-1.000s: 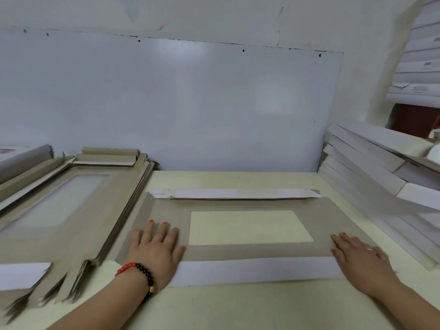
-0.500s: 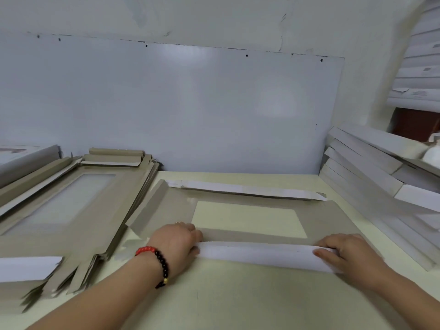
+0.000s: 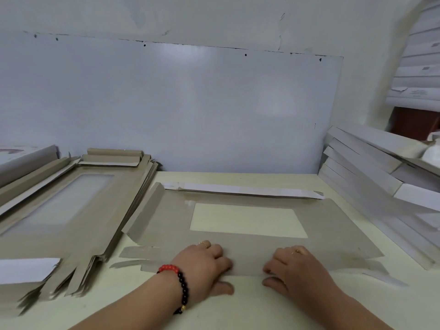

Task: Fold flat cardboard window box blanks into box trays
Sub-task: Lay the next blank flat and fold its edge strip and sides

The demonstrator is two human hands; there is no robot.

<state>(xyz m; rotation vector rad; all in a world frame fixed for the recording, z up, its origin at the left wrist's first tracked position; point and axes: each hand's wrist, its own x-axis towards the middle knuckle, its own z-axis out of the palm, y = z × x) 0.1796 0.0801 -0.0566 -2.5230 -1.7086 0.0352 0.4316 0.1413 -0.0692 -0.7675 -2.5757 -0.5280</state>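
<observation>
A grey cardboard window box blank (image 3: 333, 229) lies on the pale table (image 3: 238, 310), its clear window (image 3: 247, 220) in the middle. The far long flap (image 3: 250, 190) is folded over and shows its white side. The left end flap (image 3: 145, 210) is tilted up. My left hand (image 3: 202, 265), with a red and black bead bracelet, and my right hand (image 3: 297, 267) sit close together at the middle of the near long flap. Both hands have their fingers curled over the flap's top, with the thumbs in front of its near edge.
A stack of flat grey blanks (image 3: 59, 210) fills the table's left side and overhangs toward me. White folded box pieces (image 3: 371, 167) are piled along the right. A white board (image 3: 190, 103) leans against the wall behind.
The near flap lay folded over, white side up, with my hands flat near its ends. I gripped it and turned it back toward me, and both hands slid to its middle.
</observation>
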